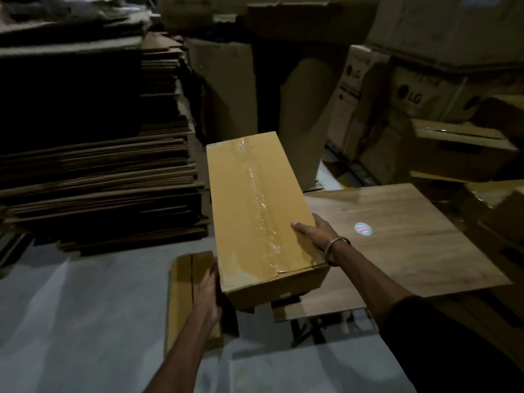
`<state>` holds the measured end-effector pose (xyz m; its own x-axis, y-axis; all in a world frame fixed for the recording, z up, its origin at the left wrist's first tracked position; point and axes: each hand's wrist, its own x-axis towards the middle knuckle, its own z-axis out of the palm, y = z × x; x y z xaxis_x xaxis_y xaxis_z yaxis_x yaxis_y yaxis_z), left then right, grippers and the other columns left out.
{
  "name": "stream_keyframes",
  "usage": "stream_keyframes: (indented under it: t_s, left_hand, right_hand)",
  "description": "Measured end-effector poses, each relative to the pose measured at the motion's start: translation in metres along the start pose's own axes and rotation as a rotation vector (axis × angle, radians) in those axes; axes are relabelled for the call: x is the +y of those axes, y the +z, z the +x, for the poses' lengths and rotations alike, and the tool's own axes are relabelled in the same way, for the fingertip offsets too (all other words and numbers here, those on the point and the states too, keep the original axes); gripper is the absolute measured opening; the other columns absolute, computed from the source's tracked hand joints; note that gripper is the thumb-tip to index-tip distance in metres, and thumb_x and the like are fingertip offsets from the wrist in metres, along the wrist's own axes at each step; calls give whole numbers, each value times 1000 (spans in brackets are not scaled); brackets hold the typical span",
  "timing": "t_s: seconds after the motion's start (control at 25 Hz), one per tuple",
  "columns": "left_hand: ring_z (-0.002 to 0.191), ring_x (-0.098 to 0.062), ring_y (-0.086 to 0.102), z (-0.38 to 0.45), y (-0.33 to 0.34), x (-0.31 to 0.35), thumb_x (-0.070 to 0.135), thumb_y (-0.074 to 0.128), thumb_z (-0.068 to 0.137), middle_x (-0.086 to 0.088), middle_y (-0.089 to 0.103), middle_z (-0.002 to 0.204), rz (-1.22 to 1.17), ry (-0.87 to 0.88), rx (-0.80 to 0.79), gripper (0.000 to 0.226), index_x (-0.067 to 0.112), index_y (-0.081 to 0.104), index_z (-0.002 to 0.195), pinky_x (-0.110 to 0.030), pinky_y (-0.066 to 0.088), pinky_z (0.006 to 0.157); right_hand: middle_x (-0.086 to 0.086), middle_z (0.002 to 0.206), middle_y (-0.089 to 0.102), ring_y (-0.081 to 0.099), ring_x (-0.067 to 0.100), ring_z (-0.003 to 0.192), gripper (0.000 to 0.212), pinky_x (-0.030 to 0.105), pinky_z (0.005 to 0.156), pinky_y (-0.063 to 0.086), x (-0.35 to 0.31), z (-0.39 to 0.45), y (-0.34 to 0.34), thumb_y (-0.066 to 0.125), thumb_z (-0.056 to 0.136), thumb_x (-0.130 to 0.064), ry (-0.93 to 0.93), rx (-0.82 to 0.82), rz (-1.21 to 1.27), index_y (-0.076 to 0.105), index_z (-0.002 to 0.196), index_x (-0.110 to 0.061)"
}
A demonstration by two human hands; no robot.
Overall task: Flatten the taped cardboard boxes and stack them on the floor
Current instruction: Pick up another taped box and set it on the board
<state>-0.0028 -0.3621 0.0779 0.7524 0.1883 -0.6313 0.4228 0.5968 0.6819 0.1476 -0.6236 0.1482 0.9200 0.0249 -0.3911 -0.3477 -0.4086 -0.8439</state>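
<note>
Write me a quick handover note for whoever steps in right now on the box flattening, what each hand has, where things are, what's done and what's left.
Left hand: flat against the left side of the taped box, steadying it.
Right hand: grip on the box's right edge, thumb on top.
The box is held up between both hands, partly over the wooden table, still whole, with clear tape along the top seam.
A flattened box already lies on the floor below the left hand. A tall stack of flat cardboard stands to the left.
Left to do: cut or peel the tape, flatten this box, lay it on the floor pile.
</note>
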Motion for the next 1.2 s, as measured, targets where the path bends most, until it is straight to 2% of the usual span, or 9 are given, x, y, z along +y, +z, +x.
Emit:
stream_keyframes:
  t_s: [0.28,0.4,0.48,0.56,0.64,0.84,1.0,1.08,1.2]
  left_hand:
    - [61,-38,74,33,48,-68,31,89,70,-25,74,82,86,-210,-121,29,3,82,74,-55,61,52]
    - [64,-39,74,61,58,-71,37,108,21,-25,72,82,163,-182,-54,79,1,78,84,-56,62,54]
    - [83,-38,76,59,73,-56,59,92,63,-26,76,100,191,-177,34,73,1,78,103,-52,64,67]
    - [82,-33,76,61,93,-40,40,62,102,-24,73,116,175,-124,80,42,3,75,114,-41,63,61]
    - [78,-31,78,72,116,-29,29,56,106,-22,75,109,74,-113,81,33,5,78,105,-41,64,59]
    - [115,-41,68,87,184,-14,36,66,100,-24,72,125,-16,-108,141,36,8,76,120,-61,51,106]
    - [79,-37,77,107,225,-40,26,57,105,-24,77,105,-76,-234,121,34,2,74,123,-57,64,72]
    - [65,-36,76,121,247,-60,28,48,108,-23,78,86,-92,-307,93,47,-2,82,93,-49,62,51]
    - [67,-36,77,136,286,-91,37,52,104,-23,78,86,-16,-409,10,54,0,83,79,-49,62,51]
  right_hand:
    - [-7,127,67,65,22,113,72,49,102,54,59,27,-63,79,78,-61,8,5,-33,54,142,-38]
    - [-9,122,72,68,20,109,79,50,101,55,69,47,-79,76,65,-70,24,7,16,60,136,-40]
    - [-9,120,73,69,20,108,81,50,101,55,64,67,-90,75,60,-73,19,-17,41,62,133,-40]
    - [-8,122,72,68,21,110,83,50,102,55,50,86,-102,77,60,-73,-3,-42,50,62,135,-39]
    - [-6,125,71,67,23,111,81,50,102,54,24,105,-117,78,64,-71,-34,-63,46,61,136,-36]
    - [-2,121,67,63,24,109,56,41,94,52,-26,137,-164,77,86,-52,-52,-58,12,64,133,-26]
    - [-1,129,68,64,27,113,68,51,102,52,20,153,-194,77,77,-61,37,22,-8,62,137,-32]
    - [-1,130,68,64,27,114,63,51,104,52,51,161,-213,75,82,-56,60,66,-9,60,139,-33]
    - [-3,126,68,64,26,113,56,49,103,52,83,168,-253,75,87,-50,121,121,-6,60,138,-34]
